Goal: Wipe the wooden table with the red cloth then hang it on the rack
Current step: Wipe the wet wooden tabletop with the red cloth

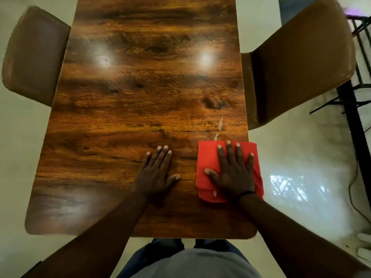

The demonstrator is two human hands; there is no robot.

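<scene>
The red cloth (206,167), folded into a rough rectangle, lies flat on the wooden surface (140,87) at the lower right of the frame, its right edge reaching out to the surface's right edge and slightly past it. The right hand (233,174) presses palm-down on top of the cloth, its fingers (229,151) spread apart and stretched flat rather than curled around the fabric, the thumb pointing toward the frame's centre; a thin dark band circles that wrist. Just above the cloth, a pale narrow streak (219,126) shows on the wood. The left hand (155,173) rests palm-down on the bare wood just left of the cloth, not touching it, with its four fingers held close together and the thumb angled out toward the cloth. Both bare forearms run in from the bottom corners of the frame. The surface is glossy, dark-grained brown with rounded near corners, and two bright reflections of light sit in its upper half. A brown chair (34,57) stands against the surface's left side in the upper left of the frame, and a second brown chair (301,63) stands at the right side in the upper right, turned at an angle. Beyond that chair, along the right edge of the frame, is a black metal rack (359,81) on the pale floor (291,157), with a dark cable trailing beside it. At bottom centre the person's grey shirt and dark trousers are visible.
</scene>
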